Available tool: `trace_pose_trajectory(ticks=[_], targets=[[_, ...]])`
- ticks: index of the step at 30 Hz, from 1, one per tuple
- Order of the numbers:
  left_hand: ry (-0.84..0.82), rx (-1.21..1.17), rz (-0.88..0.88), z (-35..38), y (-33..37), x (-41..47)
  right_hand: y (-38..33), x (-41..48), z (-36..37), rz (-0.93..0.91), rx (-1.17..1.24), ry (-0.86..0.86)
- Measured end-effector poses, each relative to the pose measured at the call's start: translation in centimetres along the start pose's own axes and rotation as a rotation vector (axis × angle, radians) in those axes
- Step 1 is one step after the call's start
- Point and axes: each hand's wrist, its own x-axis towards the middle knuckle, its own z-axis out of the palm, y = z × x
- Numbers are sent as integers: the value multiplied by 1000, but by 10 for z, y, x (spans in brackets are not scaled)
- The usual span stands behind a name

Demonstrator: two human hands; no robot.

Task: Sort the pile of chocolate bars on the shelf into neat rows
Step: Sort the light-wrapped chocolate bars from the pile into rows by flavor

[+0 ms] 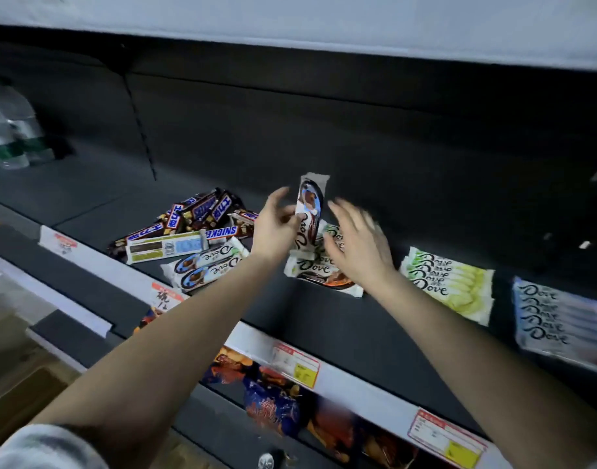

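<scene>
Nearest the camera, a lower shelf holds orange and blue snack bags [273,407], partly hidden behind the white price rail [358,384] with its red-and-yellow price tags [299,365]. Both bare forearms reach over the rail onto the dark shelf [324,319]. Left hand [273,228] pinches a Dove bar [309,214] by its lower half, thumb and fingers closed on the wrapper; the bar is white with a brown-and-blue picture at its upper end and "Dove" script below, held nearly upright, long axis vertical, top edge tilted slightly right, clear of the shelf. Right hand [356,242] is blurred, fingers spread wide, holding nothing, hovering over a short stack of Dove bars [319,270] lying flat just under the held bar. To the right, a neat overlapped green Dove row [449,282], long axes running left to right; further right, a blue Dove row [561,323], same orientation, blurred. Left of the left hand: two loose Dove bars [206,265] lying askew, one back-side-up bar [165,247], then the jumbled Snickers pile [195,216], bars pointing every way. Far left rear: water bottles [9,137], out of focus.
</scene>
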Motion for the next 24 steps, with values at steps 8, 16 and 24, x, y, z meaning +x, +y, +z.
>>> trace_pose_trajectory(ticks=[8, 16, 24], targets=[[-451, 195, 192, 107, 27, -26, 95, -38, -69, -247, -573, -145], [-619, 180, 240, 216, 47, -69, 170, -122, -151, -40, -550, -184], [-628, 122, 222, 301, 62, -112, 224, -196, -231, 253, -553, -227]])
